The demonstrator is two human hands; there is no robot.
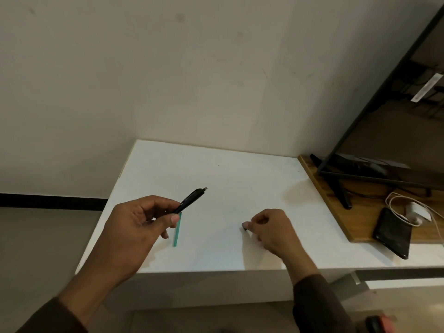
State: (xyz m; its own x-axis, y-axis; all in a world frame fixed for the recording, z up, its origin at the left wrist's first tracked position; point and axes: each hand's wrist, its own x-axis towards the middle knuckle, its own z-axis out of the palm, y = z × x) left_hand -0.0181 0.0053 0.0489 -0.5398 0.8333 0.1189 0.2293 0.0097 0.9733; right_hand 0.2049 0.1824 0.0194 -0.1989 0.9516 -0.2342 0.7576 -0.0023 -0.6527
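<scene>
Above the white table (228, 169), the 2 hands are apart. The left hand (141, 222) hovers over the table's near-left part, palm turned inward, thumb and fingers curled round the black pen (191, 200), which slants up and away. A teal stick (177, 233) lies flat on the table beneath it. The right hand (269, 228), knuckles up, sits low at the table's near-middle, its fingertips pinching a small dark piece (244, 228).

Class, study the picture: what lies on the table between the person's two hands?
In the head view, a thin teal stick lies near the left hand; from it to the right hand the white table is bare.
</scene>
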